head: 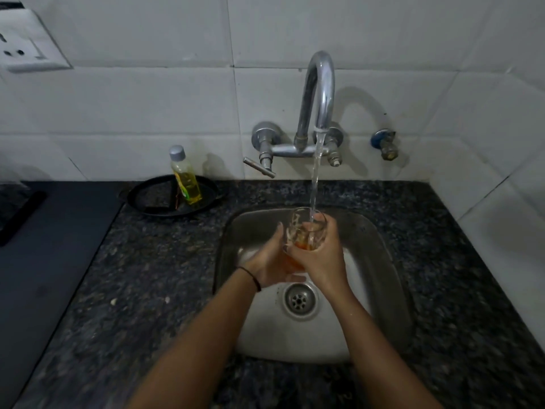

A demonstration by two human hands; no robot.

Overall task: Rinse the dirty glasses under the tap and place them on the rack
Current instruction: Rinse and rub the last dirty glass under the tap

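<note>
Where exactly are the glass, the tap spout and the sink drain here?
glass (pixel 306 231): head view, on its clear side wall above the orange liquid.
tap spout (pixel 321 93): head view, on the curved chrome neck.
sink drain (pixel 300 301): head view, on the metal strainer.

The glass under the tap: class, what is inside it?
Inside the glass, the tap's water stream lands, and orange liquid sits at the bottom. The left hand and right hand cover its base.

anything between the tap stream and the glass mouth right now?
Nothing visible. The stream falls clear from the tap into the open mouth of the glass. Left hand and right hand grip its sides, above the sink.
</note>
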